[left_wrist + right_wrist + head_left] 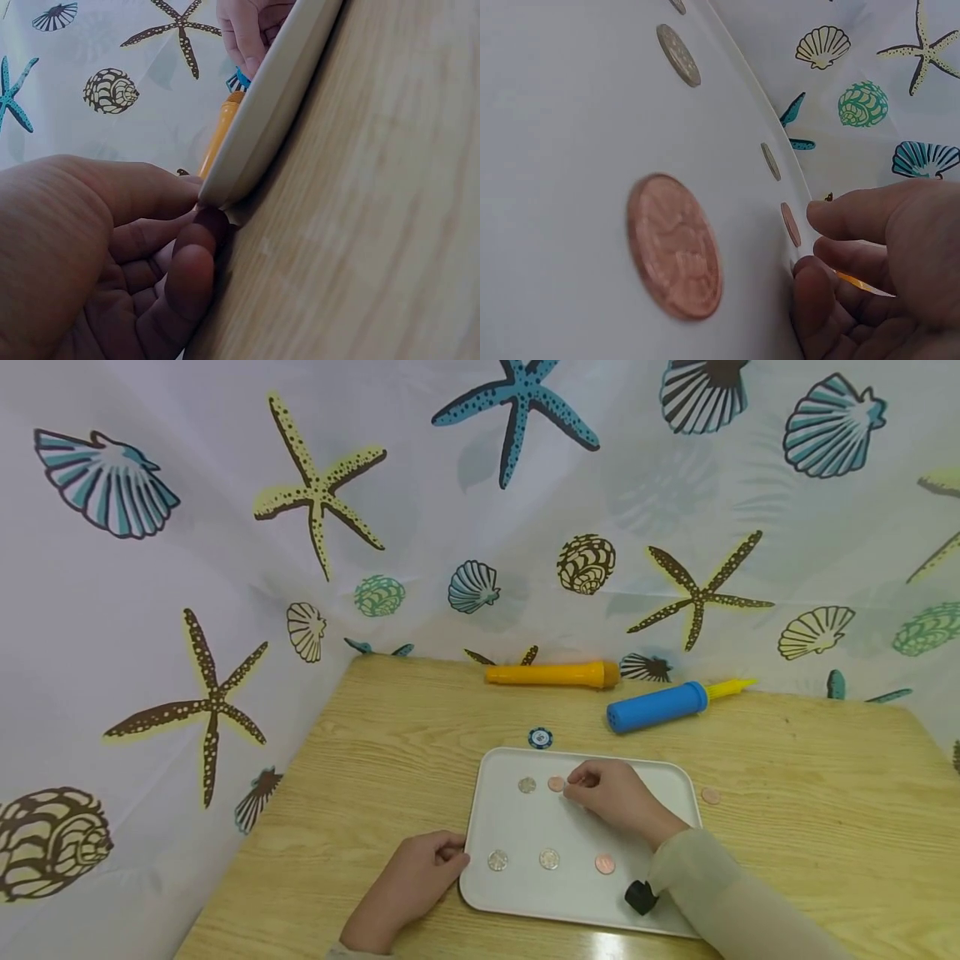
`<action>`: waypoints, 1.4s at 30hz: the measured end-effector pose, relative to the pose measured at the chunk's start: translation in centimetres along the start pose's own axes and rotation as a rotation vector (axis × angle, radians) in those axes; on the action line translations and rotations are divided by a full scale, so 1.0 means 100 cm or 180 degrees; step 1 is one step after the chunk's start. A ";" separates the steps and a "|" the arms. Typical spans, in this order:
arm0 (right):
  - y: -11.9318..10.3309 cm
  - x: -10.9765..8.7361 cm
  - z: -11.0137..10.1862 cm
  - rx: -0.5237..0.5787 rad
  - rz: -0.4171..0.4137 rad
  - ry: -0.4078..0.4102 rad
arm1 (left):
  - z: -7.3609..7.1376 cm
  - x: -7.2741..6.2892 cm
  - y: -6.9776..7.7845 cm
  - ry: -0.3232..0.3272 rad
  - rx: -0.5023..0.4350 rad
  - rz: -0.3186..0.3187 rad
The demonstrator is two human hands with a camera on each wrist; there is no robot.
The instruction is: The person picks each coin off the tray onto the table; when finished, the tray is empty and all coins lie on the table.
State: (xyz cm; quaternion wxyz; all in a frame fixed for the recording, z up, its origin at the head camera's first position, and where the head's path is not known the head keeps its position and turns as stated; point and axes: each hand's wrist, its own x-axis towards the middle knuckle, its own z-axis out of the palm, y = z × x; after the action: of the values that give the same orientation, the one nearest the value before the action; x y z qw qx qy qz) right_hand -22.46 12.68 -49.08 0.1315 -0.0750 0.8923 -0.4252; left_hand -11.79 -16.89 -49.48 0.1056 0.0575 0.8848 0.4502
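Observation:
My left hand (423, 875) grips the left edge of a white tray (551, 818). In the left wrist view the thumb lies on the rim and curled fingers sit under it. My right hand (615, 793) is over the tray's upper part, fingers bent down beside a copper coin (556, 784). A thin grey edge (793, 266) shows at its fingertips; whether it is a held coin I cannot tell. Left of the copper coin lies a silver coin (527, 785). Nearer me lie two silver coins (497, 860) (549, 858) and another copper coin (604, 863).
Behind the tray lies a blue poker chip (540, 738). Farther back are an orange stick-like tube (551, 675) and a blue hand pump (658, 707) with a yellow nozzle. A copper coin (711, 795) sits on the wooden table right of the tray. A seashell-print curtain (450, 510) hangs behind.

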 end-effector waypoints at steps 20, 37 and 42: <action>-0.012 0.005 0.010 -0.0529 -0.0161 -0.0054 | 0.001 0.001 -0.002 0.0035 0.0032 0.0030; -0.016 0.007 0.011 -0.0650 -0.0084 -0.0122 | 0.000 0.001 -0.001 0.0031 0.0058 0.0032; -0.016 0.009 0.012 -0.0694 -0.0020 -0.0180 | 0.000 0.000 0.000 0.0024 0.0062 0.0021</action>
State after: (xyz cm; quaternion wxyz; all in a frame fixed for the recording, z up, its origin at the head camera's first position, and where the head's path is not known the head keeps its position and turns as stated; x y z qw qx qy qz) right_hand -22.92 10.54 -48.68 0.1464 -0.1036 0.9290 -0.3237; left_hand -11.82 -16.83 -49.47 0.1002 0.0597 0.8893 0.4421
